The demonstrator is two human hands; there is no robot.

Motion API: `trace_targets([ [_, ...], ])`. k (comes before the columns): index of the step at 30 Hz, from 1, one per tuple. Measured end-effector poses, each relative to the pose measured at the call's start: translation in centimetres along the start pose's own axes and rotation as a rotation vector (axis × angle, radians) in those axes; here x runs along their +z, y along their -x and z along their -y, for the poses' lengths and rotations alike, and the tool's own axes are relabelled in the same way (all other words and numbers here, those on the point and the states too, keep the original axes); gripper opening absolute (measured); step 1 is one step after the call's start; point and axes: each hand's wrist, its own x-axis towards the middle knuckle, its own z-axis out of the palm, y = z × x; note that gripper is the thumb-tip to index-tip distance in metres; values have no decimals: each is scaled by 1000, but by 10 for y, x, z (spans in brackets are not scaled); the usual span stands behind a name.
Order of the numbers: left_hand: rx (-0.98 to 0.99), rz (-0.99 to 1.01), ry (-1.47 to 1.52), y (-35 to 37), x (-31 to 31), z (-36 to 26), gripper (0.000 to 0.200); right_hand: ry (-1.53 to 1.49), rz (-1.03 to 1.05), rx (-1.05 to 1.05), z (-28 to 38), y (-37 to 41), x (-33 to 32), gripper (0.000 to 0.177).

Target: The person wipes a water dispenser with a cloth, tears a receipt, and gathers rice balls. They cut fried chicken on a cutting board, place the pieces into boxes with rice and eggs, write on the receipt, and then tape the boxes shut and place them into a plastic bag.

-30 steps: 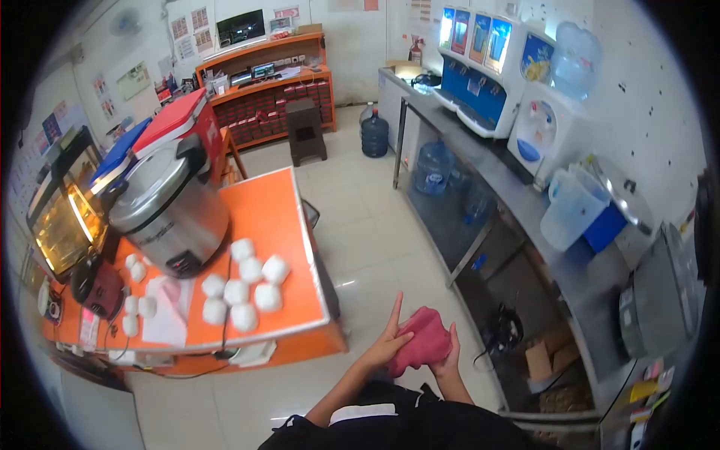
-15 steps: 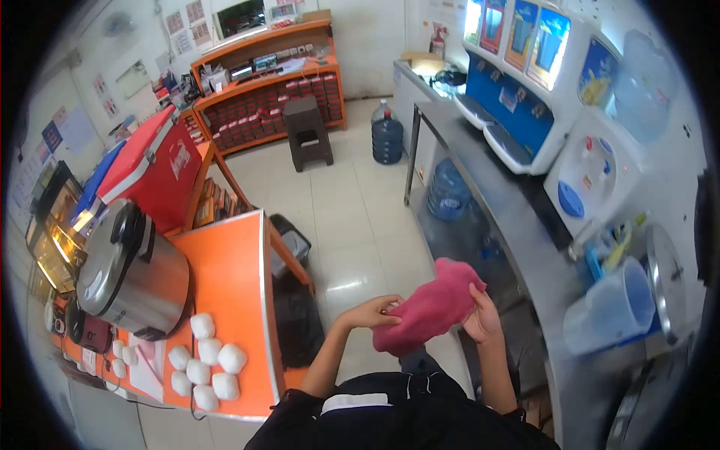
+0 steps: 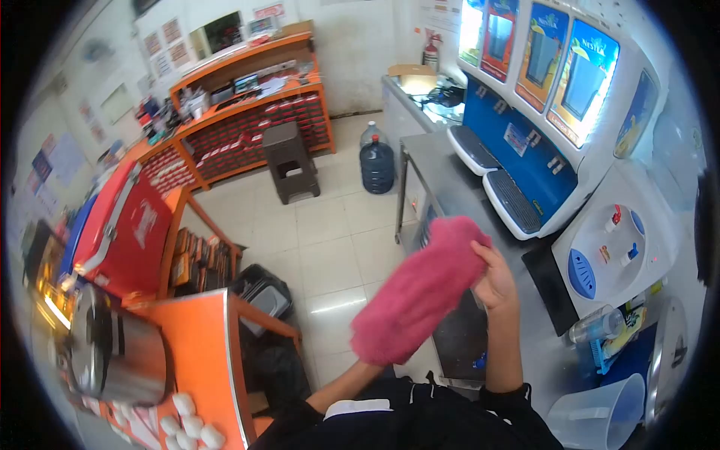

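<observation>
A folded pink cloth (image 3: 420, 292) is stretched out in front of my body, above the floor between the two tables. My right hand (image 3: 495, 279) grips its upper right end, thumb on the near face. My left hand (image 3: 365, 372) reaches up under the lower left end; the cloth hides its fingers, and only the wrist area shows.
A steel counter (image 3: 427, 161) on the right carries a drink dispenser (image 3: 517, 142), a water dispenser (image 3: 604, 251) and a plastic pitcher (image 3: 600, 412). On the left, an orange table (image 3: 196, 330) holds a rice cooker (image 3: 120, 349) and several white rounded packs (image 3: 192, 426). A stool (image 3: 291, 161) stands ahead.
The cloth has turned more upright and now covers my left hand's fingers, which showed before. My right hand has risen slightly. The view has shifted toward the steel counter.
</observation>
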Motion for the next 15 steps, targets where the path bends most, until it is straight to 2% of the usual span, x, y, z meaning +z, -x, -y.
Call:
trace_targets([
  [2,-56,-25,-10,-30,-10,1,37,56,-160,-121,5,-14,-35,31],
  [4,-152,7,-23,-66,-14,-4,37,250,-323,-272,23,-25,-64,35],
  [6,-268,82,-34,-103,-14,-6,37,467,-469,-325,36,-27,-70,37],
  [8,-400,162,-40,-139,-8,-5,37,911,-469,-385,47,-19,-63,41],
  [10,-515,227,-46,-167,-1,-1,37,1115,-292,-466,37,-14,-57,44],
  [12,-617,265,-46,-186,10,8,37,1486,-53,-397,9,-8,-57,46],
  [13,-662,269,-43,-192,13,12,37,1473,-112,-397,-2,1,-54,46],
  [15,-742,283,-32,-202,20,26,37,2012,-104,-338,-12,28,-49,47],
])
